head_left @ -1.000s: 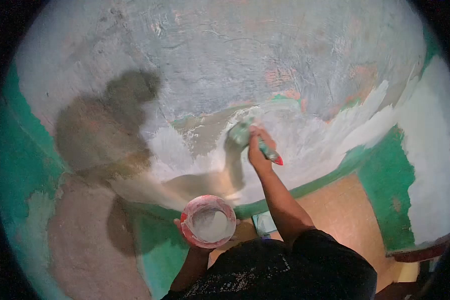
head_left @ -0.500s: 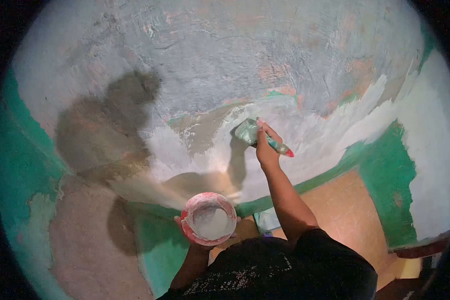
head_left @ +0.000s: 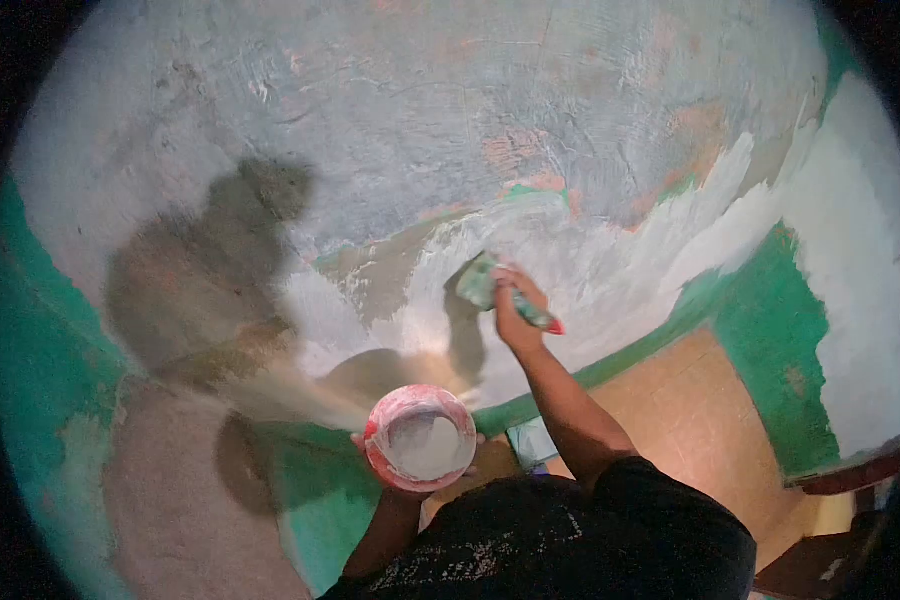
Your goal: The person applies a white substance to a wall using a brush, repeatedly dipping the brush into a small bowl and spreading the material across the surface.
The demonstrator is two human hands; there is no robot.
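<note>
My right hand [head_left: 517, 305] grips a wide brush [head_left: 478, 282] with a red-tipped handle, its bristle end up and to the left against the wet white patch of the wall [head_left: 590, 270]. My left hand [head_left: 358, 441] holds a red bucket [head_left: 372, 445] from below and the sides, in front of my chest. Pale paint or paste [head_left: 435, 440] lies inside the bucket. Only bits of the left fingers show at the bucket's sides.
Green painted areas [head_left: 770, 350] border the white patch, with rough grey wall [head_left: 400, 120] above. An orange-tan floor [head_left: 670, 410] lies at the lower right. A pale box-like object [head_left: 532, 443] sits beside my right forearm. Dark shadows fall on the left.
My right hand and the brush have moved slightly left and down in view. The view of the wall has shifted a little. The bucket stays nearly where it was.
</note>
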